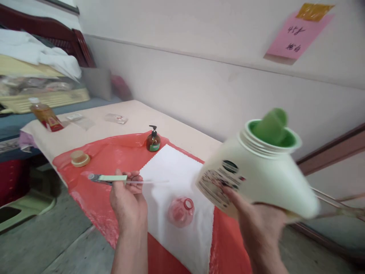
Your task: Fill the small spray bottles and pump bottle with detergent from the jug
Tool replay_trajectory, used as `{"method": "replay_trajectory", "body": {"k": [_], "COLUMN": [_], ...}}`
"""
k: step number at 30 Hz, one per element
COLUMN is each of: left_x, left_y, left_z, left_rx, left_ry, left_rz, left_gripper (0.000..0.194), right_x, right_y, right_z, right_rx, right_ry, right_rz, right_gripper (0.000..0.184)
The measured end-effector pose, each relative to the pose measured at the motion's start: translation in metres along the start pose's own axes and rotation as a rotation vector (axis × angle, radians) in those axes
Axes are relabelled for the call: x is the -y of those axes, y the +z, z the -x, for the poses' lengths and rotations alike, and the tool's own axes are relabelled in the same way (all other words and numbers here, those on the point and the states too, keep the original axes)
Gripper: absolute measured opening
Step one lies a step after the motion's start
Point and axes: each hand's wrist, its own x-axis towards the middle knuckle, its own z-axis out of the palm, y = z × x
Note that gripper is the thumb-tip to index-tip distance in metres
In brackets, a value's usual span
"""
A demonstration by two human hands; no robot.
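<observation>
While hands work, pump bottle (153,140) and lid (80,158) stand apart.

Soft even daylight, faint shadows, motion blur, stretched edges

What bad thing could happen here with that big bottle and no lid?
1. The big bottle is uncapped and tilted in the right hand, so liquid might spill onto the white cloth.
2. The small pink bottle has a narrow mouth, so a pour could miss.
3. The left hand holds a thin pump tube that could drip.
</observation>
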Motion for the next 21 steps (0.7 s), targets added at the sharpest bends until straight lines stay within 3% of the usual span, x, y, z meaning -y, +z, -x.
{"method": "replay_trajectory", "body": {"k": [2, 5, 9, 12, 16, 19, 21], "left_x": [0.0, -0.001, 0.0, 0.001, 0.004, 0.01, 0.017], "left_y": [0.0, 0.0, -0.001, -0.001, 0.0, 0.002, 0.003], "left_z": [0.0, -0.001, -0.001, -0.001, 0.004, 0.012, 0.02], "left_rx": [-0.007, -0.001, 0.018, 0.024, 0.053, 0.217, 0.35], "left_ry": [0.002, 0.008, 0.011, 0.016, 0.011, -0.03, -0.045], "left_rz": [0.006, 0.007, 0.003, -0.001, -0.047, -0.125, -0.173], "left_gripper": [0.024, 0.025, 0.025, 0.024, 0.028, 0.031, 0.031], "right_x": [-0.019, -0.062, -0.105, -0.117, -0.129, -0.145, -0.157], "right_y": [0.037, 0.081, 0.103, 0.085, 0.035, 0.009, 0.006], "right_z": [-0.009, -0.021, -0.025, -0.013, 0.028, 0.063, 0.08], "right_rx": [0.105, 0.191, 0.236, 0.266, 0.447, 0.692, 0.752], "right_ry": [0.053, 0.059, 0.08, 0.062, 0.024, -0.029, -0.034], "right_rz": [-0.159, -0.219, -0.158, -0.075, -0.038, -0.079, -0.054], "right_gripper": [0.074, 0.07, 0.073, 0.072, 0.065, 0.074, 0.085]}}
